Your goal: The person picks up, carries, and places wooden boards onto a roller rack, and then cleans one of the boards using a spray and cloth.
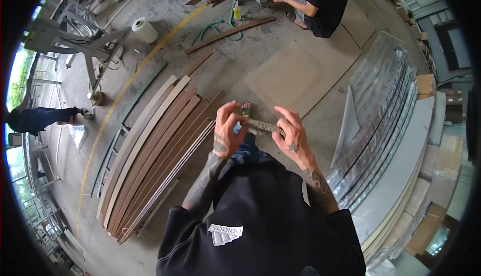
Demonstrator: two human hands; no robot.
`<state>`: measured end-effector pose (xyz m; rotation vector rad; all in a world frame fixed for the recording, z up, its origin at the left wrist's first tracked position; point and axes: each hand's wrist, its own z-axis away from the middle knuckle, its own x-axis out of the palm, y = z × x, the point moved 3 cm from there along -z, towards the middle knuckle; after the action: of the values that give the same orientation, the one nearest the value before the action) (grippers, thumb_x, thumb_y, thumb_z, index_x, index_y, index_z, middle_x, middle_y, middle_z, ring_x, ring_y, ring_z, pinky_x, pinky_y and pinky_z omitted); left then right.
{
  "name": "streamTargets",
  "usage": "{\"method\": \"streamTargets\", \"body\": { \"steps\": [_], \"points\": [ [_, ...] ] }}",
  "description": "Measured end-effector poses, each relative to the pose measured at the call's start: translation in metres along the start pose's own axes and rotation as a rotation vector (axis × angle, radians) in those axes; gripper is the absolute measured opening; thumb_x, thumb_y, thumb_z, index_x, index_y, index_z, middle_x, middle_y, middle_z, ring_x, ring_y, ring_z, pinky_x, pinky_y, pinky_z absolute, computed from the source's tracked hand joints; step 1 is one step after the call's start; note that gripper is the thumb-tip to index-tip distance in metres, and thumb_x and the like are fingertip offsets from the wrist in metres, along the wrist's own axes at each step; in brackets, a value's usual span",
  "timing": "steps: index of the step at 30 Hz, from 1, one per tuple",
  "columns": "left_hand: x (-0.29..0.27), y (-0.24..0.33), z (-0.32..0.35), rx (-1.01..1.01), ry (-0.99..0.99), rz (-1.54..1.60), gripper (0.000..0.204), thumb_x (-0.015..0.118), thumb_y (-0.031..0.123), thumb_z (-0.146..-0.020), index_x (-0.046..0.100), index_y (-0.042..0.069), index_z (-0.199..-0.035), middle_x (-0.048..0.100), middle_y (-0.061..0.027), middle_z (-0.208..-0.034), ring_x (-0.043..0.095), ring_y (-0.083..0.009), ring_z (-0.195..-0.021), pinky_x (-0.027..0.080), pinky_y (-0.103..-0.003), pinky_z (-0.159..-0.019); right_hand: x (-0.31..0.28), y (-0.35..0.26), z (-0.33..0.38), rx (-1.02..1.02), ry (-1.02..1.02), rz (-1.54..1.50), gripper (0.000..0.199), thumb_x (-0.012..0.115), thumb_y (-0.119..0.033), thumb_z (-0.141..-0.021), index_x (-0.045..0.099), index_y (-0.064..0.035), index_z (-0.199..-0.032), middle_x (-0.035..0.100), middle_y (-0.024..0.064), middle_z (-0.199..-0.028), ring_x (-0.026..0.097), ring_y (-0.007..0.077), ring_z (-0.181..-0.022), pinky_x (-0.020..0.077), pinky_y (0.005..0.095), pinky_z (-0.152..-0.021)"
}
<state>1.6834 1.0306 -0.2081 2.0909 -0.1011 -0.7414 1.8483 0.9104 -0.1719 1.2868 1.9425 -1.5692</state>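
Observation:
In front of my body, a rough grey-beige rope-like strip [264,125] is stretched between my hands. My left hand [228,131] has its fingers curled round one end, where a small blue piece [237,127] shows beside the palm; I cannot make out what it is. The other end is gripped by my right hand [292,134], thumb and fingers bent over it. A second stretch of the strip hangs just under the first, partly hidden.
Long brown and cream boards [163,140] lie stacked at left. Plastic-wrapped lengths [371,125] fill the right side. A person in a dark shirt [328,3] crouches by a cardboard sheet [300,75] ahead. A white roll [145,30] and green hose [213,28] are farther off.

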Motion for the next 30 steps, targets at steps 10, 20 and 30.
{"method": "streamTargets", "body": {
  "steps": [10,20,30],
  "points": [
    [0.093,-0.05,-0.174,-0.834,-0.083,0.554,0.03,0.067,0.022,-0.092,0.053,0.003,-0.11,0.059,-0.0076,-0.1,0.059,-0.0174,-0.09,0.05,-0.032,-0.08,-0.018,0.146,-0.143,0.771,-0.02,-0.959,0.032,0.05,-0.025,-0.1,0.061,0.0017,-0.115,0.063,0.0032,-0.101,0.057,0.0143,-0.092,0.045,0.0305,-0.081],
    [0.204,-0.064,-0.301,-1.295,-0.157,1.318,0.05,0.054,0.039,-0.101,0.049,0.001,-0.134,0.06,-0.0091,-0.127,0.059,-0.0228,-0.115,0.05,-0.042,-0.097,-0.004,0.239,-0.268,0.972,-0.164,-1.55,0.044,0.05,-0.029,-0.103,0.053,0.0034,-0.133,0.056,0.0117,-0.132,0.056,0.0187,-0.119,0.0443,0.032,-0.102],
    [0.244,-0.105,-0.413,-1.226,0.041,1.52,0.054,0.046,0.01,-0.092,0.038,-0.003,-0.144,0.048,-0.0143,-0.144,0.047,-0.0283,-0.133,0.033,-0.041,-0.114,-0.014,0.336,-0.396,0.593,-0.247,-0.968,0.041,0.07,-0.019,-0.089,0.053,-0.0028,-0.123,0.061,0.0035,-0.111,0.057,0.0123,-0.105,0.0467,0.0288,-0.09]
  ]
}}
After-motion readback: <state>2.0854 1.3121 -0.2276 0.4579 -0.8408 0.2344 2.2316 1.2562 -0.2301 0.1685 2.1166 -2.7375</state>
